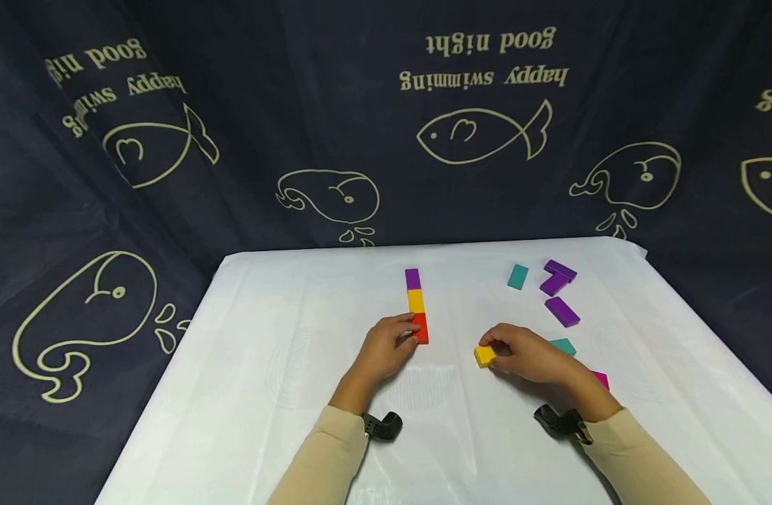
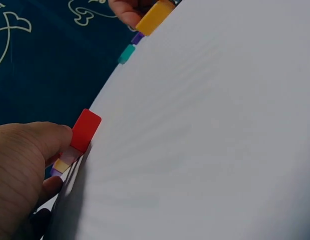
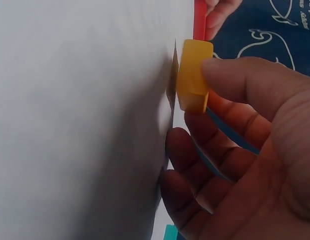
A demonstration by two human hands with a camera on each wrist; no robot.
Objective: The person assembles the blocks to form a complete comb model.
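Observation:
A purple block (image 1: 412, 278), a yellow block (image 1: 416, 301) and a red block (image 1: 422, 330) form a row end to end on the white table. My left hand (image 1: 386, 347) holds the red block, at the row's near end, with thumb and fingertips at its left side. To the right, my right hand (image 1: 527, 353) pinches another yellow block (image 3: 196, 70) between thumb and index finger. That block is close over the table, its shadow beside it in the right wrist view. The right hand's other fingers curl loosely below it.
Loose blocks lie at the right: a teal block (image 1: 517, 276) and several purple blocks (image 1: 561, 311) further back. Another teal block (image 1: 564, 346) and a magenta block (image 1: 601, 379) are partly hidden by my right arm. A dark printed curtain (image 1: 335, 84) hangs behind the white table (image 1: 266, 421).

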